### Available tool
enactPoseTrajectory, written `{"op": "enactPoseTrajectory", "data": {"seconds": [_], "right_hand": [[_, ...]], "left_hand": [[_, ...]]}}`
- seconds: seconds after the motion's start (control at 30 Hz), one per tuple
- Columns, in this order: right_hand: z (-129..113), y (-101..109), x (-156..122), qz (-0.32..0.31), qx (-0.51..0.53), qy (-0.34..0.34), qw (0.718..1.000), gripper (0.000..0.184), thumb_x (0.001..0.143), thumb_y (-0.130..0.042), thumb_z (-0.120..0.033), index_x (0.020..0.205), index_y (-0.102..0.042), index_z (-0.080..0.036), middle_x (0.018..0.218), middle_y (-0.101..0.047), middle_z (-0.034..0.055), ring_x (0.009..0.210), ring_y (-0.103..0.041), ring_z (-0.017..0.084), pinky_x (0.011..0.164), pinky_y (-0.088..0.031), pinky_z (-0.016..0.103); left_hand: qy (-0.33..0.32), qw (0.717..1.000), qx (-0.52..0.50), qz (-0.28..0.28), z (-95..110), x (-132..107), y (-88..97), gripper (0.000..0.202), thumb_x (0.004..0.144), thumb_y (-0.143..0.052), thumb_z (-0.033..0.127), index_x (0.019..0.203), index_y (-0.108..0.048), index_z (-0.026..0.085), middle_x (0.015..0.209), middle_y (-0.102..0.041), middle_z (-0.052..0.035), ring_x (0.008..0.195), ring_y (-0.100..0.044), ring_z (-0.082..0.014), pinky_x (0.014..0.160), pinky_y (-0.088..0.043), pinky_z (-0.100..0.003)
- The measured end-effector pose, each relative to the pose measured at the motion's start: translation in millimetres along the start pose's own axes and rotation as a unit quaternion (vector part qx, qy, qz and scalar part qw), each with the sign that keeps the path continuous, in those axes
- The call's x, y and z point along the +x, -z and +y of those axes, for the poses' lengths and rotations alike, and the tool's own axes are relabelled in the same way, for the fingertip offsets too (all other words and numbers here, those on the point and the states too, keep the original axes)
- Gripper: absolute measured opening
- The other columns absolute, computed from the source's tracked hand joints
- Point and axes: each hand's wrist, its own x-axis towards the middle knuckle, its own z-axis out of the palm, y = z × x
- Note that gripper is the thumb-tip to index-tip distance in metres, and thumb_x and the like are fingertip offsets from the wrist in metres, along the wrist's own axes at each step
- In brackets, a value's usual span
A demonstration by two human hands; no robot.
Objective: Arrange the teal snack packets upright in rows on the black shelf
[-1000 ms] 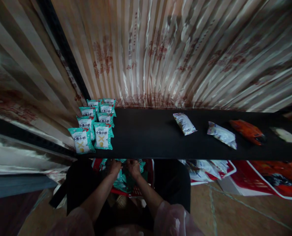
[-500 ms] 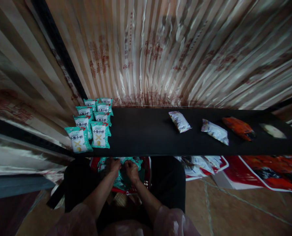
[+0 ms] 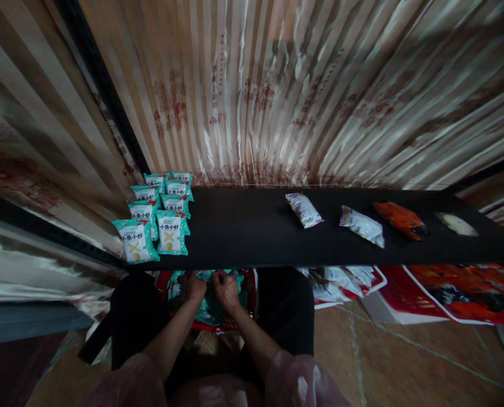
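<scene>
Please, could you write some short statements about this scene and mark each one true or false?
1. The bare left hand and bare right hand are both at the red plastic basket, below the long black shelf. True.
2. The orange-red plastic packet lies right of the teal-and-white plastic packets on the shelf. True.
3. The two silvery-white plastic packets on the shelf touch each other. False: a gap separates them.
4. The basket at the hands holds orange packets. False: it holds teal plastic packets.
</scene>
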Motion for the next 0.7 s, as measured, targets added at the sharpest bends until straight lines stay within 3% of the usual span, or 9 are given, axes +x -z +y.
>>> {"op": "enactPoseTrajectory", "data": {"seconds": [0.27, 0.53, 0.7], "right_hand": [[-14, 8, -2, 0.01, -0.053, 0.002, 0.999, 0.034, 0.087, -0.04, -0.036, 0.079, -0.068, -0.019, 0.076, -0.07, 0.0076, 0.067, -0.063, 0.018, 0.06, -0.037, 0.024], [-17, 11, -7, -0.005, -0.009, 0.026, 1.0, 0.038, 0.087, -0.038, -0.044, 0.073, -0.063, -0.019, 0.067, -0.066, 0.0033, 0.061, -0.059, 0.015, 0.057, -0.035, 0.023], [-11, 13, -11, 0.026, 0.001, 0.02, 0.999, 0.036, 0.087, -0.035, -0.039, 0.075, -0.063, -0.019, 0.07, -0.066, 0.0038, 0.063, -0.058, 0.016, 0.06, -0.038, 0.025]], "left_hand": [[-0.025, 0.999, -0.045, -0.012, -15, -5, 10.0, 0.022, 0.067, -0.062, 0.01, 0.086, -0.068, 0.019, 0.097, -0.07, -0.0052, 0.099, -0.061, -0.0192, 0.084, -0.045, -0.026], [0.028, 0.987, -0.155, -0.028, -33, -9, 8.6, 0.023, 0.071, -0.06, 0.009, 0.093, -0.066, 0.012, 0.091, -0.069, -0.0066, 0.065, -0.063, -0.0134, 0.06, -0.049, -0.023], [0.061, 0.973, -0.222, -0.03, -38, -13, 13.5, 0.02, 0.071, -0.061, 0.007, 0.09, -0.065, 0.012, 0.088, -0.067, -0.0051, 0.057, -0.06, -0.0094, 0.055, -0.048, -0.02]]}}
